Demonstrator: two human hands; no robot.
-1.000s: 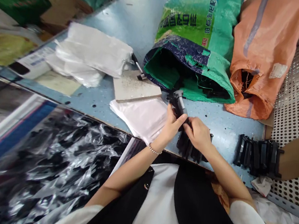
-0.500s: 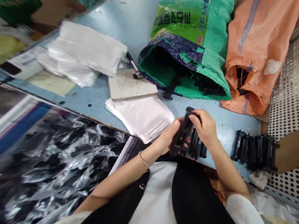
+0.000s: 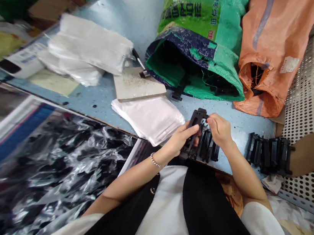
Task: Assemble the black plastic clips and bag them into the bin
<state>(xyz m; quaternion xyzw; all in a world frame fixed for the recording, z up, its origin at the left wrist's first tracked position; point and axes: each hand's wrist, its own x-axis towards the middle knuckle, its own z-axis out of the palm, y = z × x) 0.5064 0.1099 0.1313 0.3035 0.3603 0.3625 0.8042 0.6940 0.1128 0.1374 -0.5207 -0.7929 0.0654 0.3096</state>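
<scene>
left hand point(image 3: 181, 138) clamps its fingers on a black plastic bracket point(image 3: 193, 132) to steady it — right hand point(image 3: 220, 131) pinches its fingers together on the top end; more brackets point(image 3: 270, 155) lie at 3 o'clock.

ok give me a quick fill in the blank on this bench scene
The left hand wears a ____ at its wrist.
The right hand pinches the end of a black plastic part that the ____ hand also holds.
The woven sack with the dark blue rolled mouth is mainly ____.

Missing words: bracelet; left; green
</scene>
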